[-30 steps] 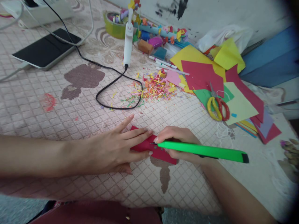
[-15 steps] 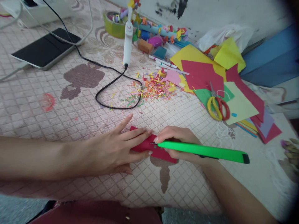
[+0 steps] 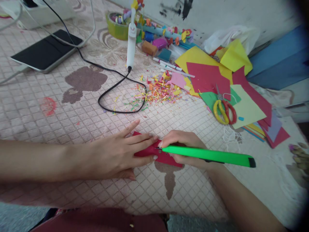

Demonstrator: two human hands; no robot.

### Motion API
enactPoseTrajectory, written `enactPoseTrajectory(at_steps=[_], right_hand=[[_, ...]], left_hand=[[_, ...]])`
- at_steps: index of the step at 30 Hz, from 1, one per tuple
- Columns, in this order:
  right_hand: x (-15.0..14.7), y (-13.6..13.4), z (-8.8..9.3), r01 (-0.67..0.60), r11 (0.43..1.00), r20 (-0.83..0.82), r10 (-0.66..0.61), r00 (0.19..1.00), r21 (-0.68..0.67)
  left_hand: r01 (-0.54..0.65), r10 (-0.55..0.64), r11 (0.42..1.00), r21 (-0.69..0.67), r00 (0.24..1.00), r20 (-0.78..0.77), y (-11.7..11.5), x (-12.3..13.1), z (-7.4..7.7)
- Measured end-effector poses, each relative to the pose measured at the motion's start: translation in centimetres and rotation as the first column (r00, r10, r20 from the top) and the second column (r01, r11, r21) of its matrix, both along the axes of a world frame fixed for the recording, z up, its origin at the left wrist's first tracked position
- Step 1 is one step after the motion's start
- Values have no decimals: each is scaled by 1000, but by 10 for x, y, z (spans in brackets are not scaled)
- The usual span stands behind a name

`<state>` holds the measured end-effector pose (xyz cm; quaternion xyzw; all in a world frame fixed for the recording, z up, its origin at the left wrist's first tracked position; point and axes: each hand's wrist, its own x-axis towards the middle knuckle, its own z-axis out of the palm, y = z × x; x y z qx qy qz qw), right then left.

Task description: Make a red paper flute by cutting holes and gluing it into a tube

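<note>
A small red piece of paper (image 3: 169, 159) lies on the patterned tablecloth, with a few small holes or dark spots near its middle. Across its left part, my left hand (image 3: 120, 151) is laid flat with spread fingers, pressing it down. My right hand (image 3: 184, 141) grips a bright green utility knife (image 3: 210, 154) like a pen. The thin metal tip of the knife touches the paper beside my left fingertips. The knife's black end points to the right.
Paper scraps (image 3: 160, 90) are heaped beyond my hands, beside a white glue gun (image 3: 131, 45) with a looped black cord. Scissors (image 3: 224, 109) lie on coloured paper sheets (image 3: 210, 77) at right. A tablet-like device (image 3: 48, 50) lies at left. White string (image 3: 230, 137) is near the scissors.
Almost nothing differs. The view has shifted very slightly; both hands, the knife and the red paper hold nearly the same positions.
</note>
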<state>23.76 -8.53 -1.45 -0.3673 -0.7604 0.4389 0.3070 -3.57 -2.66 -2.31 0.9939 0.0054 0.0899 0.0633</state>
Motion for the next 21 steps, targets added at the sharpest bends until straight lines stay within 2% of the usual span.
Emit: enactPoseTrajectory(at_steps=[7,16,21], right_hand=[[0,0,-1,-2,1000,1,2,1000,4],[0,-1,0,6,1000,1,-6,1000,9],[1,0,1,-8,1000,-5,8,1000,-19]], left_hand=[[-28,29,998,49,999,-16,-5,1,3],[-36,37,998,45,999,-8,-5,-2,-4],[46,-48,998,-40,997,-52,11,-6,9]])
